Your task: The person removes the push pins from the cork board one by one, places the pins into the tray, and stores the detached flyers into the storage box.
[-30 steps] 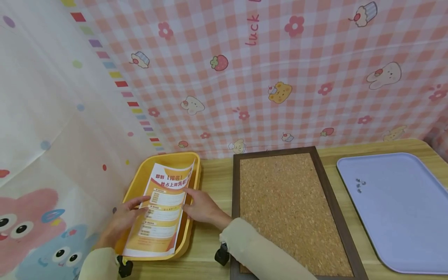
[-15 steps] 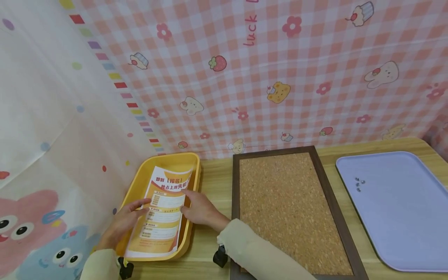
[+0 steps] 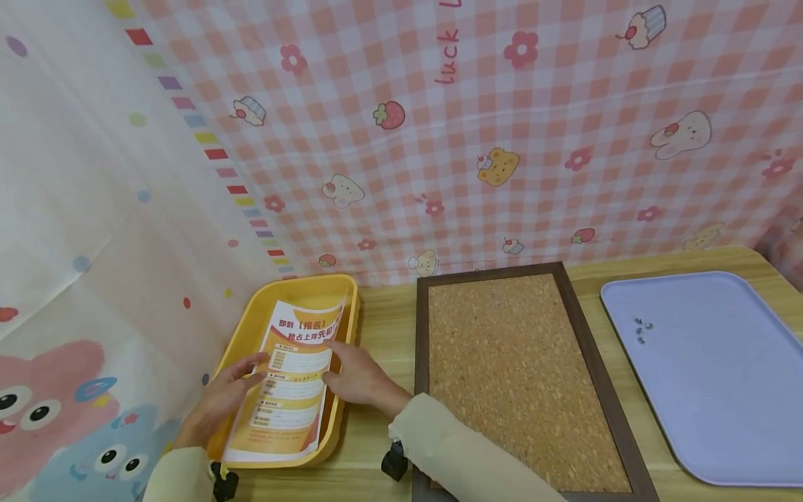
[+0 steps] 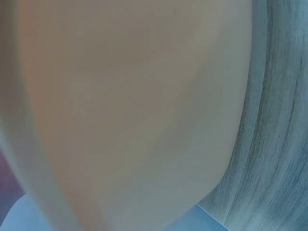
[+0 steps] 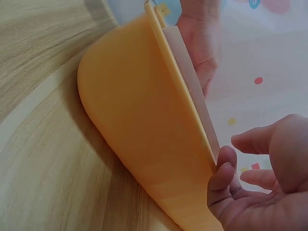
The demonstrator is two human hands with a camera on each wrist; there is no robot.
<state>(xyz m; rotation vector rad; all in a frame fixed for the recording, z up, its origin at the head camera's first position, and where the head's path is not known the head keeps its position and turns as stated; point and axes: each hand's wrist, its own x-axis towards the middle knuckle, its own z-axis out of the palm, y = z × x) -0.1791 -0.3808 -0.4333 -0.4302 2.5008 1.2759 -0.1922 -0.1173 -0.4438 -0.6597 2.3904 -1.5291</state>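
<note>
A printed flyer (image 3: 295, 383) in orange and white, with red lettering, lies slanted over the yellow bin (image 3: 257, 307). Its lower end overlaps the near rim. My left hand (image 3: 219, 401) holds the flyer's left edge, with thumb and index finger showing. At the opposite edge my right hand (image 3: 360, 373) grips it with thumb and index finger above; the other fingers are hidden from the head camera. In the right wrist view, curled fingers (image 5: 222, 178) sit right at the bin's rim beside the sheet. Blurred skin fills most of the left wrist view.
A framed cork board (image 3: 514, 369) lies on the wooden table (image 3: 383, 328), under my right forearm. Farther right is a lilac tray (image 3: 721, 369) with several small metal pieces (image 3: 641, 330) near its left side. Patterned curtains (image 3: 401, 160) enclose the back and left.
The flyer has shifted slightly towards me, its top end lower in the bin. Both hands stay at its edges, the right one a little farther left.
</note>
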